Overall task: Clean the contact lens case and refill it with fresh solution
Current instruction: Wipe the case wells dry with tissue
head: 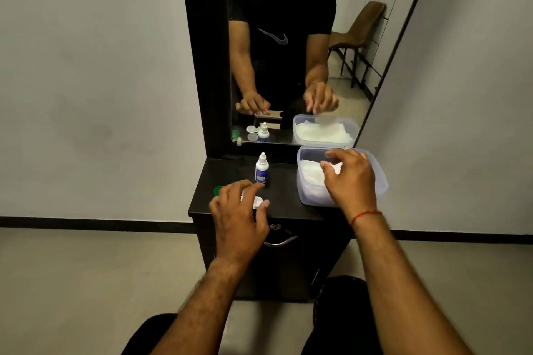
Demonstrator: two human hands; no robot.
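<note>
Head view: a small dark tabletop (285,204) stood against a pale wall (86,81), with a tall mirror (288,66) in a black frame rising from its back edge. Below the top, the cabinet front carried a round lock (275,227) and a curved metal handle (279,241). A black skirting strip (86,222) ran along the foot of the wall above a pale floor (72,282).

The contact lens case (256,202), white, lay near the front left of the tabletop, partly under the left hand (239,210). That hand arched over it with fingers spread and bent, thumb tip at the case's edge; whether it actually held the case could not be told. A green cap (218,189) showed just beside the hand's far left. The solution bottle (262,168), white with a blue label, stood upright just behind the case.

On the right sat a clear plastic container (382,181) holding a tissue pile (310,176). The right hand (350,179), a red thread (366,215) round its wrist, reached over the container and pinched a white tissue (337,167) between thumb and forefinger.

The mirror repeated the bottle, case, container and both hands, and showed a brown chair (360,32) in the room behind.
</note>
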